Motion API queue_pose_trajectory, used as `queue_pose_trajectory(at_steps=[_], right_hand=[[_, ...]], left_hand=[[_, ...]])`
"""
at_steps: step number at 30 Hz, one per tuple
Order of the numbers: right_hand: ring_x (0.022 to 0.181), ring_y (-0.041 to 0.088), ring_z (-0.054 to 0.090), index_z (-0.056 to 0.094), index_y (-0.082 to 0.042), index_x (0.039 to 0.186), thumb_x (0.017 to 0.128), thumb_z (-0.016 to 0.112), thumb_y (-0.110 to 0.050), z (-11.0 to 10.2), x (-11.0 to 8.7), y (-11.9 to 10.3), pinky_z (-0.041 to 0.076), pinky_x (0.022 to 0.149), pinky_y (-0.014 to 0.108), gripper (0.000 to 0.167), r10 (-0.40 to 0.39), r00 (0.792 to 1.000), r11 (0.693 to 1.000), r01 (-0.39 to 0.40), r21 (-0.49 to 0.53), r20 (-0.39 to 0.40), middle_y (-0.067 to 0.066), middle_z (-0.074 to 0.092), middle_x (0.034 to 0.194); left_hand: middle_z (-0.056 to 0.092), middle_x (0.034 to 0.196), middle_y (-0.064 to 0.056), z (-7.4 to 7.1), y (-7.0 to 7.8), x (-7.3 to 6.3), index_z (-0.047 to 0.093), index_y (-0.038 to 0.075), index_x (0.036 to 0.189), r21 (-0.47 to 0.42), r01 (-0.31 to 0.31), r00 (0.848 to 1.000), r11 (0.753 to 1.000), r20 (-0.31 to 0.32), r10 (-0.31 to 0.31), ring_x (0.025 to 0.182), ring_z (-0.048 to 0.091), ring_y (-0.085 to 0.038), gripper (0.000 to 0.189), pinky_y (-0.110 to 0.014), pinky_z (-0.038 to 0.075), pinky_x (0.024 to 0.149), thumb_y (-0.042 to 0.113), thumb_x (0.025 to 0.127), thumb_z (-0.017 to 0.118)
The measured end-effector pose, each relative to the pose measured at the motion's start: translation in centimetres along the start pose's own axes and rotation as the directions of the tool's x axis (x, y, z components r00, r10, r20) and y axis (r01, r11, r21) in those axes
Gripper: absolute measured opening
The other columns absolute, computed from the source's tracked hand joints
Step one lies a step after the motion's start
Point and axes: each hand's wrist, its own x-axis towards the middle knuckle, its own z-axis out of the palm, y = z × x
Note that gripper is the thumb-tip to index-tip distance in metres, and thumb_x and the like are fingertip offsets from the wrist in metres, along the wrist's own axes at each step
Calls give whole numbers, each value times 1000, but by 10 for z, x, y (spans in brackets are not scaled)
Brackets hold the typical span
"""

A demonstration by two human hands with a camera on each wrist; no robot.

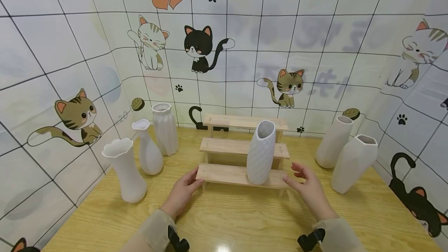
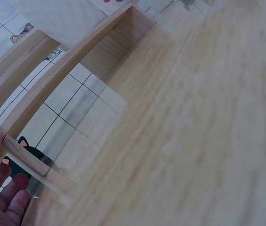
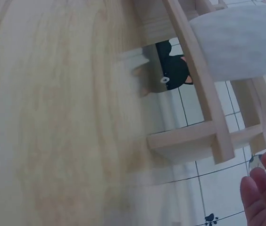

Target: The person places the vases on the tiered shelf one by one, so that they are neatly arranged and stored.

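A three-tier wooden display stand (image 1: 224, 173) stands on the table. On its lowest step, right of the middle, is a tall white vase (image 1: 260, 154) with a diamond-textured surface and a slanted mouth. My left hand (image 1: 182, 191) is at the left end of the lowest step, its thumb touching the plank's corner. In the left wrist view its other fingers (image 2: 11, 190) lie loosely bent beside the stand's leg. My right hand (image 1: 308, 189) is spread at the stand's right end, thumb close to the plank's corner and fingers raised off it.
On the left stand a scalloped-rim vase (image 1: 126, 174), a narrow-necked vase (image 1: 149, 153) and a ribbed vase (image 1: 166, 131). At the right are a rounded vase (image 1: 332, 145) and an angular faceted vase (image 1: 353, 164). Cat-print wall covering (image 1: 245, 49) surrounds the wooden table (image 1: 238, 221).
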Motion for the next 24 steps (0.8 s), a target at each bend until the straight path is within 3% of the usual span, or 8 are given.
queue_pose_trajectory(at_steps=[10, 20, 24], right_hand=[[134, 38, 31, 19, -8, 152, 86, 69, -46, 5, 5, 31, 36, 102, 54, 91, 96, 992, 987, -105, 121, 76, 19, 22, 153], [132, 37, 36, 15, -7, 153, 89, 69, -39, 10, 8, 46, 42, 99, 46, 90, 129, 985, 967, -151, 204, 116, 24, 28, 150], [131, 36, 37, 22, -7, 152, 89, 68, -39, 12, 7, 52, 41, 100, 46, 84, 122, 986, 973, -141, 183, 113, 26, 35, 146]], left_hand=[[40, 149, -7, 0, 2, -2, 36, 11, 149, -6, -3, 1000, 1000, 6, 3, 130, 43, -27, 67, -45, 35, 106, 32, 92, 65], [40, 149, -7, 0, 1, -1, 37, 11, 149, -1, 13, 1000, 1000, -9, -13, 129, 44, -26, 68, -45, 35, 106, 34, 91, 66], [40, 148, -7, 0, 0, -1, 36, 11, 149, -5, 8, 1000, 1000, -11, -8, 128, 45, -26, 67, -43, 37, 104, 33, 92, 65]])
